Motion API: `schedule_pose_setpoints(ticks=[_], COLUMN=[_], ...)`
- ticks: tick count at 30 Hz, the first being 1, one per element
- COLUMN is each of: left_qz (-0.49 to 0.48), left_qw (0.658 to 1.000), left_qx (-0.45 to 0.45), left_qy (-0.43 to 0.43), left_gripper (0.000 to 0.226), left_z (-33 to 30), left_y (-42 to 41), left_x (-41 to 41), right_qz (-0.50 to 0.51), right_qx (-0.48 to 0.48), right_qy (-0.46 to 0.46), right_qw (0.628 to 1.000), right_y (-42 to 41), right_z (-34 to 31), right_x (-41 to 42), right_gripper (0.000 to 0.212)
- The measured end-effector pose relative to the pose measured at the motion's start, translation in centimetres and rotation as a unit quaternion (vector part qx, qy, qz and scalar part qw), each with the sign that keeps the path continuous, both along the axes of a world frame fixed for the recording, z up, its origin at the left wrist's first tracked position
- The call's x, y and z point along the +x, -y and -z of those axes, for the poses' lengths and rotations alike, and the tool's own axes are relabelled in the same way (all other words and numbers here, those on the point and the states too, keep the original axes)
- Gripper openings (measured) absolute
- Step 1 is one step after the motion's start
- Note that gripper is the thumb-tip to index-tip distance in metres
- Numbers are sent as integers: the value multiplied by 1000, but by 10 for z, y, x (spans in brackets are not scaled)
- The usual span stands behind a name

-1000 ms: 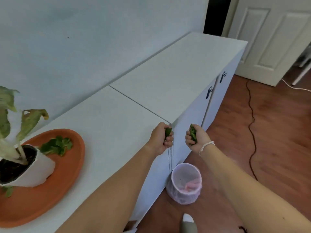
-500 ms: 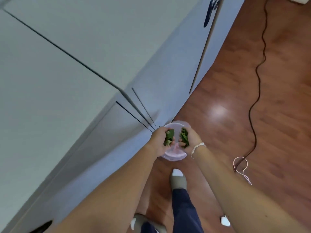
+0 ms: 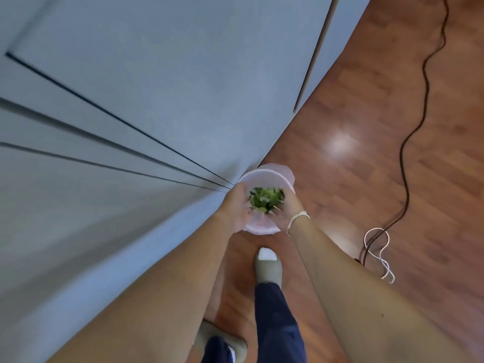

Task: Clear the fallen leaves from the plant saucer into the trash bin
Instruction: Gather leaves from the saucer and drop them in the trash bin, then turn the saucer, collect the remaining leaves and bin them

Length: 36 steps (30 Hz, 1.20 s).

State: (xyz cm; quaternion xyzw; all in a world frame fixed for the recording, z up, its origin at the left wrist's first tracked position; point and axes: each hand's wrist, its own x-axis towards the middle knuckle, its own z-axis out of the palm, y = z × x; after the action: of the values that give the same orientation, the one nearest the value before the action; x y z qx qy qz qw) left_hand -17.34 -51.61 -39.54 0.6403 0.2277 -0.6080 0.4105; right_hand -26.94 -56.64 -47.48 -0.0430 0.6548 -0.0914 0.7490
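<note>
Change since earlier: half a second ago each hand held its own clump of green over the bin; the hands have now come together and the leaves (image 3: pixel 266 199) form one blurred green cluster between them. The view has dropped closer to the floor, and the cabinet handles have gone out of frame.
Left hand (image 3: pixel 235 208): at 9 o'clock of the leaves, over the bin's near-left rim, fingers loosened and partly spread; whether it grips any leaf I cannot tell.
Right hand (image 3: pixel 286 212): at 3 o'clock of the leaves, palm turned inward, fingers loosened; a white cord bracelet (image 3: pixel 297 220) circles the wrist. Grip on the leaves: cannot tell.
Leaves: directly above the bin's opening, between the two palms, motion-blurred.
Trash bin (image 3: pixel 264 176): small, round, pale pink with a liner, standing on the floor touching or just beside the cabinet base.
Surface: reddish-brown wood plank floor (image 3: pixel 379 153) with a bright light reflection at 1 o'clock of the bin.
Room: a pale blue-grey cabinet (image 3: pixel 157 100) fills the left, dark seams between its panels.
Cables: a black cable (image 3: pixel 419 106) snakes down the right; a looped white cord (image 3: pixel 379 247) lies at 4 o'clock of the bin.
Person: grey slipper with white toe (image 3: pixel 268 265) at 6 o'clock of the bin, navy trouser leg (image 3: pixel 277 323) below it.
Writing: none legible.
</note>
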Motion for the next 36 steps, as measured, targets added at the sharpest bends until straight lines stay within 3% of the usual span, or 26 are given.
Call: schedule_pose_setpoints(ticks=[3, 9, 13, 18, 22, 26, 29, 32, 34, 36], left_qz=[5, 1, 30, 79, 117, 183, 242, 274, 282, 297], left_qw=[1000, 1000, 999, 995, 988, 968, 944, 920, 899, 873], left_qx=[-3, -15, -20, -32, -51, -109, -152, -196, -227, -238], left_qy=[8, 10, 27, 57, 87, 128, 166, 203, 247, 304], left_gripper=[48, 47, 49, 19, 18, 45, 43, 56, 49, 22], left_z=[0, -6, -17, -55, -99, -166, -223, -282, -329, -369], left_y=[3, 1, -3, -10, -13, -18, -29, -43, -56, -68], left_x=[1, 8, 11, 9, 9, 3, 0, 3, 11, 26], right_qz=[-28, -60, -53, -96, -113, -146, -167, -194, -221, -249], right_qx=[10, -16, -29, -63, -106, -203, -288, -363, -411, -460], right_qy=[3, -90, -90, -89, -75, -61, -61, -74, -78, -86], right_qw=[1000, 994, 994, 989, 985, 966, 941, 909, 881, 848], right_y=[2, 2, 0, -1, 2, 9, 10, 5, -5, -14], right_z=[2, -1, -18, -52, -107, -192, -265, -334, -382, -424], right_x=[1, 4, 4, -4, -8, -12, -15, -13, -5, 8], right_gripper=[34, 55, 61, 54, 27, 50, 51, 54, 55, 55])
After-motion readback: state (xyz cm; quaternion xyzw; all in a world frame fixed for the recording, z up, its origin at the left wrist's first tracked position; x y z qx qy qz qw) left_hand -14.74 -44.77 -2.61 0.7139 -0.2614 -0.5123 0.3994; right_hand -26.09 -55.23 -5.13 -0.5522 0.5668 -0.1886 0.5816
